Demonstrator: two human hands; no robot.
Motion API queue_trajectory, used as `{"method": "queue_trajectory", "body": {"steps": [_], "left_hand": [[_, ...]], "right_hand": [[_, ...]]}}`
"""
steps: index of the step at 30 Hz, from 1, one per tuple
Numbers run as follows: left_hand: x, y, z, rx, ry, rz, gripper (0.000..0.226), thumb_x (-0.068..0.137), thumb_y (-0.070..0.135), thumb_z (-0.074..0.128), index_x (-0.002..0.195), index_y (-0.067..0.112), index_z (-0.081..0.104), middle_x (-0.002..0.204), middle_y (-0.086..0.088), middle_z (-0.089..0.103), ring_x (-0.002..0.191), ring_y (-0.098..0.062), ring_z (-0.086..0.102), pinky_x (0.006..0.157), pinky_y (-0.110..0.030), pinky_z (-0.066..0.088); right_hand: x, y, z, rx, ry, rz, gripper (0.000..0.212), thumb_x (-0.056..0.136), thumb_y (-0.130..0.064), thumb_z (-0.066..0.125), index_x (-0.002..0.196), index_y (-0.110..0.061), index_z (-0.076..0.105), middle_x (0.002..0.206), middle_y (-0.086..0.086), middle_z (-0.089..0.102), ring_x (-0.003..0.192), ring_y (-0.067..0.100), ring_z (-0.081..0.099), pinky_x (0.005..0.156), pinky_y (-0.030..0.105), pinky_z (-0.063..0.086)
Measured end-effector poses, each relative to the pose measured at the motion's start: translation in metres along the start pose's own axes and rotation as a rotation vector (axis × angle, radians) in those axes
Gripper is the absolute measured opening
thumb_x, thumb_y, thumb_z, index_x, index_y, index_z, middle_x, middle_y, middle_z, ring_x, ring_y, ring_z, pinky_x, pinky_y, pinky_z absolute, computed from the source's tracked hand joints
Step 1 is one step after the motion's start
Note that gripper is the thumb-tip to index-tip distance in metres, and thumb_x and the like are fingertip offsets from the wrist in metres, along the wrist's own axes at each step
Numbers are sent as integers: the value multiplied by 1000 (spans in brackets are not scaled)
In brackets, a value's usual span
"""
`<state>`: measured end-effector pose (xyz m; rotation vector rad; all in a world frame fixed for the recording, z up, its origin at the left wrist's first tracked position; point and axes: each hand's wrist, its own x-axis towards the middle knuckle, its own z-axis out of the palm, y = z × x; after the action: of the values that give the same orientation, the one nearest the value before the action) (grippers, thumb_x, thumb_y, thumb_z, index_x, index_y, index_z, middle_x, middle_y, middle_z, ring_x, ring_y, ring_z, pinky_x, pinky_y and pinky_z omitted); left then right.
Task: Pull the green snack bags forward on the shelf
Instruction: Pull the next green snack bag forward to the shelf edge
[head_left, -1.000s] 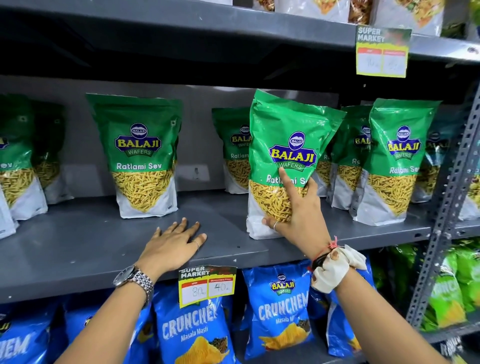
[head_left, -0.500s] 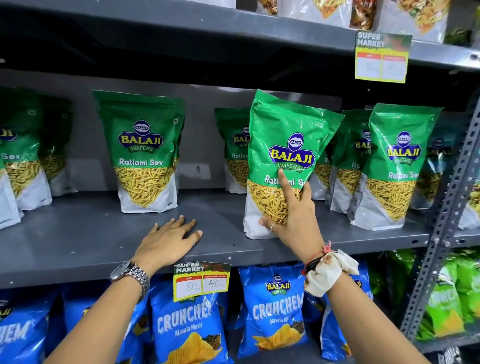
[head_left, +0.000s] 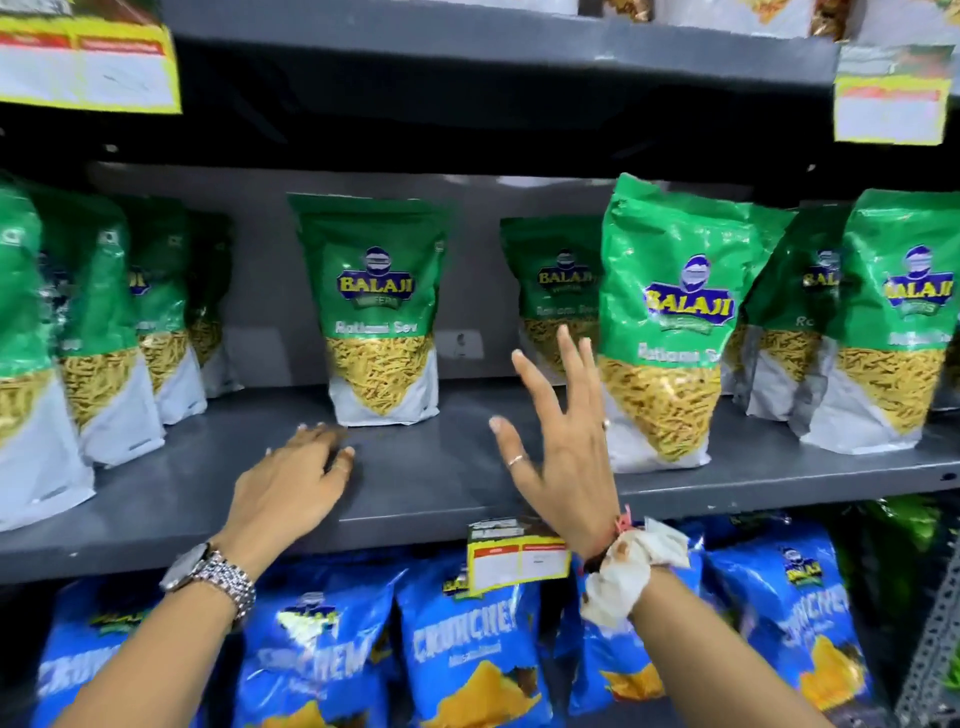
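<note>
At the far left a row of green Balaji Ratlami Sev bags (head_left: 93, 322) stands on the grey metal shelf (head_left: 441, 467), running back toward the rear. The left hand (head_left: 291, 483), with a metal watch (head_left: 213, 577) on its wrist, lies palm down on the shelf, fingers loosely spread, just in front of a lone sev bag (head_left: 382, 312). The right hand (head_left: 561, 441) is raised, fingers splayed apart and holding nothing, just beside the frontmost sev bag (head_left: 670, 322), which stands upright near the shelf's front edge. Blue Crunchem bags (head_left: 467, 649) fill the shelf below.
</note>
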<state>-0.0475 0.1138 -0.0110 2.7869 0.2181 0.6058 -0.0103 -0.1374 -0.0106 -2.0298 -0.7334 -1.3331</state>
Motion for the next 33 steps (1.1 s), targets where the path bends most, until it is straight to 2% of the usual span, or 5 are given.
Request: {"method": "queue_trajectory", "body": {"steps": [5,12,16,21,33], "left_hand": [[6,-80,-32,46,-35,-9,46,98,40,37,142,25,40,156,-2,32,146,-18,25,107,-41,36],[18,-126,-35,73,-331,34,60,98,51,19,149,21,26,162,-7,9,150,-21,6,121,-47,4],[18,-129,-32,72,-291,81,57,98,50,23,149,25,27,162,-6,12,149,-20,9,121,-49,5],[15,-129,-32,41,-243,85,56,97,49,28,148,26,31,161,-8,17,148,-21,15,121,-48,5],[16,-131,-32,67,-271,112,57,97,49,25,149,26,27,161,-10,14,149,-23,12,120,-52,4]], "right_hand": [[26,-34,60,49,-92,95,60,91,-34,56,145,-16,35,158,14,22,148,32,16,119,36,16],[65,-70,143,13,-317,242,87,84,-36,66,150,-9,16,156,30,12,146,43,14,119,48,20],[81,-80,178,-33,-306,370,112,71,-56,73,152,-24,3,155,35,-4,141,55,13,112,60,26],[87,-85,203,-43,-246,577,141,56,-60,81,150,-19,-15,151,40,-13,141,58,-1,115,63,11],[79,-90,203,-94,-168,583,119,65,-25,87,152,-23,4,141,29,27,125,47,34,102,53,35]]}}
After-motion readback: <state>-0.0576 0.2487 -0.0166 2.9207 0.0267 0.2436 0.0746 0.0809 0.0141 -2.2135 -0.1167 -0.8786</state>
